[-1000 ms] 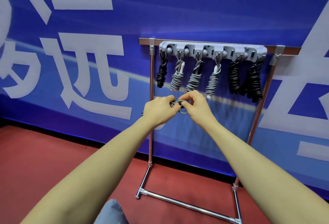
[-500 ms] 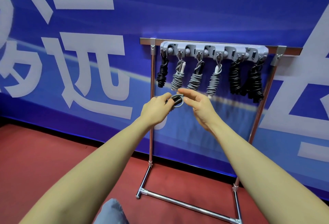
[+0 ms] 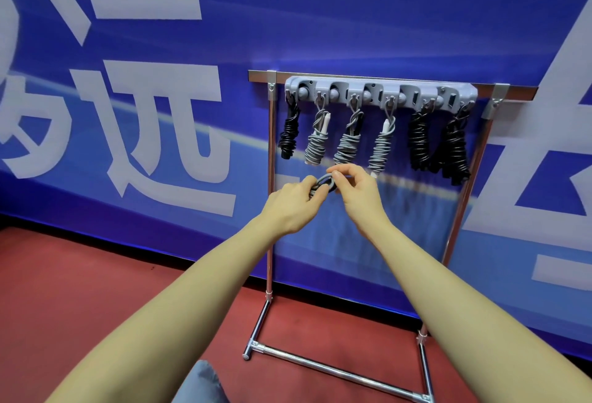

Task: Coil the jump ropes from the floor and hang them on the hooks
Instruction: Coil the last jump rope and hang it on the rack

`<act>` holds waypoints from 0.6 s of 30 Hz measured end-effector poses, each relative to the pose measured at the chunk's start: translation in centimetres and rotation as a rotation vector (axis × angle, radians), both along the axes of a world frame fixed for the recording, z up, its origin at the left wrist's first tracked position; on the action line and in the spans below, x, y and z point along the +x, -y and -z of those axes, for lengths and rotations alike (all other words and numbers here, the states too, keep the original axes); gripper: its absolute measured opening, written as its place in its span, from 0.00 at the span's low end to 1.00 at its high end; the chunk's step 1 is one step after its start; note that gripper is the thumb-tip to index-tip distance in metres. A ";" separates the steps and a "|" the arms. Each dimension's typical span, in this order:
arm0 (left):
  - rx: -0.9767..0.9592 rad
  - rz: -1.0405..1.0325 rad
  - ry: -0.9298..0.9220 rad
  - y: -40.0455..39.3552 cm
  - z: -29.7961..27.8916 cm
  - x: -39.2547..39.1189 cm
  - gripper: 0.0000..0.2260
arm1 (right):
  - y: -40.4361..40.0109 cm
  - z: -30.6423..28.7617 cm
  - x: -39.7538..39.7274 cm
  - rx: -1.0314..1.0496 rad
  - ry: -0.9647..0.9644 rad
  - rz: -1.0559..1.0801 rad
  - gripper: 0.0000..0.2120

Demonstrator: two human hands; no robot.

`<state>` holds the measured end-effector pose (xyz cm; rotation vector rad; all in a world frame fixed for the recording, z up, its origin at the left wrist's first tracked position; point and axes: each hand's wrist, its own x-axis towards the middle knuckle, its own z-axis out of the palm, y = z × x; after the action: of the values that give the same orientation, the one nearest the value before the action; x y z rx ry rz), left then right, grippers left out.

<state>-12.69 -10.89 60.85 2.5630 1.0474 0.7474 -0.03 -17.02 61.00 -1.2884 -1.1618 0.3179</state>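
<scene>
Red floor (image 3: 80, 290) underfoot, a blue banner wall (image 3: 288, 18) with big white characters straight ahead, and a chrome rack (image 3: 270, 210) standing just in front of that wall with open floor stretching away on its left. Its grey hook bar (image 3: 381, 93) carries six coiled ropes (image 3: 347, 143), black at the ends and grey in the middle. Below them, the left hand (image 3: 293, 204) grips a grey jump rope coil (image 3: 325, 184), curled fingers (image 3: 309, 183) wrapped round it, while the right hand (image 3: 358, 189) pinches its loop.
</scene>
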 end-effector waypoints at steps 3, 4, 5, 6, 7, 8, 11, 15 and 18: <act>0.104 -0.031 -0.050 0.0 0.3 0.3 0.19 | 0.2 0.1 0.4 0.002 -0.039 -0.007 0.11; 0.150 -0.049 -0.061 0.0 0.4 0.5 0.20 | 0.2 0.1 0.5 0.004 -0.053 -0.008 0.10; 0.184 -0.068 -0.064 0.0 0.5 0.6 0.20 | 0.3 0.1 0.6 0.001 -0.066 -0.009 0.09; 0.204 -0.086 -0.061 0.0 0.6 0.8 0.20 | 0.3 0.1 0.7 -0.003 -0.077 -0.013 0.08; 0.211 -0.105 -0.056 -0.1 0.7 0.9 0.21 | 0.2 0.1 0.8 -0.008 -0.088 -0.019 0.08; 0.214 -0.128 -0.052 -0.2 0.8 1.0 0.21 | 0.2 0.1 0.9 -0.009 -0.098 -0.028 0.08; 0.261 -0.178 -0.069 -0.4 1.0 1.1 0.22 | 0.3 0.6 0.9 -0.013 -0.097 -0.026 0.08; 0.368 -0.210 -0.125 -0.3 1.1 0.9 0.22 | 0.6 0.7 0.7 -0.011 -0.191 -0.030 0.07; 0.599 -0.187 -0.083 -0.2 1.3 1.0 0.25 | 0.3 0.0 0.4 -0.067 -0.212 -0.007 0.05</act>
<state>-11.65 -10.72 59.58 3.0345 1.2529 1.1604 0.40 -17.35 60.97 -1.2761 -0.9826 0.4899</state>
